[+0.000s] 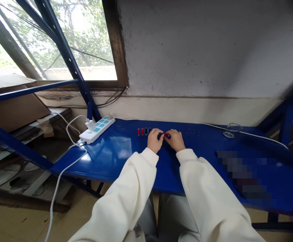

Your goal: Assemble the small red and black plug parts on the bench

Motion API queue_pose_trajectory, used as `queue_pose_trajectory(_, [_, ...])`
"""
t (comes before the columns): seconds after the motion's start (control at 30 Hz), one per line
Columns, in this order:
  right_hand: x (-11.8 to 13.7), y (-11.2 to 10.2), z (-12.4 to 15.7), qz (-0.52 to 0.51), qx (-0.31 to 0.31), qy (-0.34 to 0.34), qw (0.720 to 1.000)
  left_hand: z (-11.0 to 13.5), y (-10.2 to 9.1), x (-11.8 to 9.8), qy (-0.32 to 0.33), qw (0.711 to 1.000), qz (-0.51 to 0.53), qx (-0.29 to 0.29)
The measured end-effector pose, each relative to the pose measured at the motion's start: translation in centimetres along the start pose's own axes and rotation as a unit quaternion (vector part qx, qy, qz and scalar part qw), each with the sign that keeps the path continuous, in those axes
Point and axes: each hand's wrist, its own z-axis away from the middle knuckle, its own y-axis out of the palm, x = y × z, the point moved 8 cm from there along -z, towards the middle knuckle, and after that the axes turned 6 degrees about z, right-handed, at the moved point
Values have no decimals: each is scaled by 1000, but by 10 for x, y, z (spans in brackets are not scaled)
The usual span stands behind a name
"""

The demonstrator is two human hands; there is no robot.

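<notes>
Mid-assembly grip: left hand (155, 140) and right hand (175, 140) fingers clamped together on a small red-and-dark part (164, 135) just above the desk (126, 151), red/black pieces (143, 131) just left of the fingers; tiny part, needs steady fine alignment.

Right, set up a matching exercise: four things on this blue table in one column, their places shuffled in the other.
Things
1. power strip
2. clear glass dish
3. row of red and black pieces
4. red-and-dark piece

Places
A. standing just beyond the left hand
B. far right, beside the white cable
C. left end of the table, charger plugged in
D. pinched between the left hand and the right hand

Pairs: 1-C, 2-B, 3-A, 4-D
</notes>
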Motion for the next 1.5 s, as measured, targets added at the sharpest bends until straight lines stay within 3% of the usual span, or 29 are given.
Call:
queue_pose_trajectory(0.17, [4,5,0,-25,9,-7,1000,0,-5,1,-15,999,28,-18])
queue_pose_trajectory(0.27, [3,14,-4,-74,23,18,997,1,-24,9,-79,990,70,-88])
queue_pose_trajectory(0.43, [8,35,-21,-108,59,50,991,11,-55,34,-202,936,195,-212])
queue_pose_trajectory(0.57, [17,47,-34,-105,94,64,988,17,-59,47,-248,903,248,-247])
queue_pose_trajectory(0.93, [17,68,-36,-97,168,109,975,18,-51,47,-241,906,262,-231])
queue_pose_trajectory(1.17, [5,57,-27,-110,193,130,966,16,-50,45,-246,913,250,-210])
queue_pose_trajectory(1.23, [-3,42,-20,-134,155,142,968,14,-44,42,-255,924,231,-170])
queue_pose_trajectory(1.4, [-19,-9,4,-207,-23,158,965,16,-13,36,-256,956,146,13])
queue_pose_trajectory(1.5, [-21,-26,19,-215,-79,155,961,18,-5,34,-213,970,108,51])
